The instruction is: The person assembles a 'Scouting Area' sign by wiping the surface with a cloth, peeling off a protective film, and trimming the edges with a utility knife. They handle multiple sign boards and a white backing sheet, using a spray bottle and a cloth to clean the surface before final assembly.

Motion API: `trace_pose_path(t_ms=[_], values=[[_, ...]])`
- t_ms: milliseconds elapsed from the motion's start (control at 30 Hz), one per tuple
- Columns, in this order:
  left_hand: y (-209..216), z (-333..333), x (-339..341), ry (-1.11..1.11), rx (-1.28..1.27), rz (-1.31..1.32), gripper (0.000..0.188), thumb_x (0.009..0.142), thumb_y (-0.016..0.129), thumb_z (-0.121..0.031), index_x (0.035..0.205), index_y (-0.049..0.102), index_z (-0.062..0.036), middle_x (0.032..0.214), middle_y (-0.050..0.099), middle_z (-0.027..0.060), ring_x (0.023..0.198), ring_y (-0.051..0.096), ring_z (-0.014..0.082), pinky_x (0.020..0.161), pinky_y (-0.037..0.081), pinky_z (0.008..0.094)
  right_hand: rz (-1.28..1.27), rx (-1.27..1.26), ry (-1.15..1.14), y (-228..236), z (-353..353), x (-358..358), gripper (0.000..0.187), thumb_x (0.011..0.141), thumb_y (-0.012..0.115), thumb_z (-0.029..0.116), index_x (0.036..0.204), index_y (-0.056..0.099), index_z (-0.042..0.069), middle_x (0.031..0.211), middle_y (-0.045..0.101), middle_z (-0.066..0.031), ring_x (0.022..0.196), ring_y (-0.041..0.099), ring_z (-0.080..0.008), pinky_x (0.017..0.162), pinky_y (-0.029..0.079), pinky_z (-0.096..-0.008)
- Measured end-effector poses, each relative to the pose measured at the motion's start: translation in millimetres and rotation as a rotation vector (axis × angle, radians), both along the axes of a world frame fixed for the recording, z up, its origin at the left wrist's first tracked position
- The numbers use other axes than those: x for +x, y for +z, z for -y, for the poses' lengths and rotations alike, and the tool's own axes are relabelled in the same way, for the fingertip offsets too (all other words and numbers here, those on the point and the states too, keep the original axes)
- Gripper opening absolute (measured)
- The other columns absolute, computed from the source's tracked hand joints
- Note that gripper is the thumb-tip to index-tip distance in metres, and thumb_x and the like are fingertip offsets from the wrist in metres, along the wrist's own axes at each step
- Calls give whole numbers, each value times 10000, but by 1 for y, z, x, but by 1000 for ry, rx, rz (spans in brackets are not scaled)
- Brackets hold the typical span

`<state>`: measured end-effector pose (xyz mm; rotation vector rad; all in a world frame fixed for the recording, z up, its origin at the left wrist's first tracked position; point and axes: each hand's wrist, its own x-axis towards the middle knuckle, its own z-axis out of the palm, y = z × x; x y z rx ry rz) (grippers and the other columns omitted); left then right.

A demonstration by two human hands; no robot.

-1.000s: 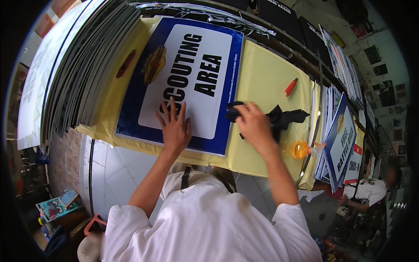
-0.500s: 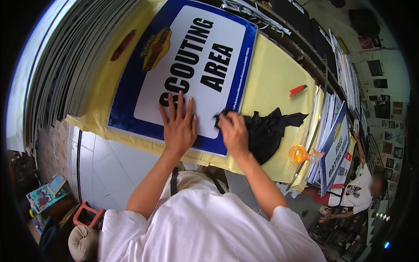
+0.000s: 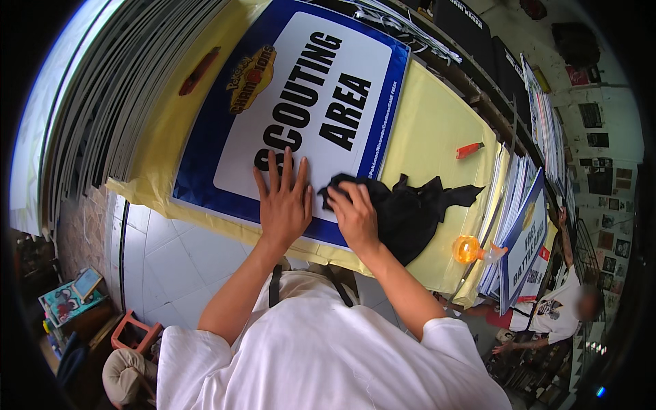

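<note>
Yellow sheeting covers the worktable (image 3: 437, 130) beneath me, and on it lies the blue-bordered sign board (image 3: 301, 116), flat, its near edge toward my body. My left hand (image 3: 283, 205) lies open on the board's near white area, fingers spread and palm down; judged, this pins the panel so it cannot slide. It grips nothing. My right hand (image 3: 355, 215) is closed over one end of a black cloth (image 3: 410, 212), pressing that end onto the board's lower right corner; the rest of the cloth trails off onto the yellow sheet. The hand's pressing posture suggests wiping, with the loose end left free to follow.

Outward from there: an orange-bulbed spray bottle (image 3: 471, 249) stands near the table's right edge, just beyond the cloth, probably kept within reach of the wiping hand. A small red cutter (image 3: 469, 149) lies farther back on the sheet, well apart from both hands. Upright stacked sign panels (image 3: 523, 239) lean along the table's right side. White sheet stock (image 3: 89, 116) is racked on edge to the left. Another person (image 3: 560, 311) sits at lower right.
</note>
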<state>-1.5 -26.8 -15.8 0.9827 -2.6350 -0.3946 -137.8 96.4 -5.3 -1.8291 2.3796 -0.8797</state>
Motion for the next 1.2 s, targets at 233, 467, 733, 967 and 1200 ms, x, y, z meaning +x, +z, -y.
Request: trace_pose_path(t_ms=[233, 467, 733, 967, 1200], values=[[-2, 0, 2, -4, -18, 9, 586, 1003, 527, -274, 1545, 455, -64, 1660, 295, 230, 1538, 201, 497, 1214, 109, 709, 9, -32, -84, -1, 19, -19, 225, 854, 753, 55, 1078, 744, 27, 1088, 649, -125, 975, 615, -335, 822, 548, -427], [-2, -5, 4, -7, 10, -8, 585, 1003, 529, -268, 1544, 454, -58, 1658, 297, 233, 1538, 199, 500, 1214, 100, 711, -81, -48, -141, 0, 8, -34, 223, 852, 760, 50, 1073, 745, 26, 1085, 639, -115, 955, 609, -337, 799, 545, -439], [-1, -2, 3, -9, -5, -23, 580, 1007, 520, -277, 1539, 462, -56, 1653, 301, 244, 1539, 201, 500, 1215, 93, 713, 5, 11, -168, 4, 0, -39, 175, 864, 762, 89, 1026, 719, 39, 1076, 624, -122, 1012, 616, -341, 832, 533, -452], [-4, -1, 2, 4, 2, -4, 578, 1010, 519, -274, 1541, 456, -55, 1651, 306, 239, 1536, 210, 499, 1219, 97, 705, 152, 147, -87, 16, -8, -17, 217, 825, 769, 37, 1043, 765, 37, 1142, 621, -153, 1046, 610, -362, 902, 518, -448], [2, 1, 0, -3, 16, -12, 582, 1010, 529, -282, 1541, 455, -56, 1655, 299, 236, 1536, 210, 498, 1214, 109, 706, 148, 89, -191, 7, -10, -5, 169, 811, 760, 5, 980, 757, 22, 1102, 608, -162, 1061, 609, -368, 908, 512, -457]])
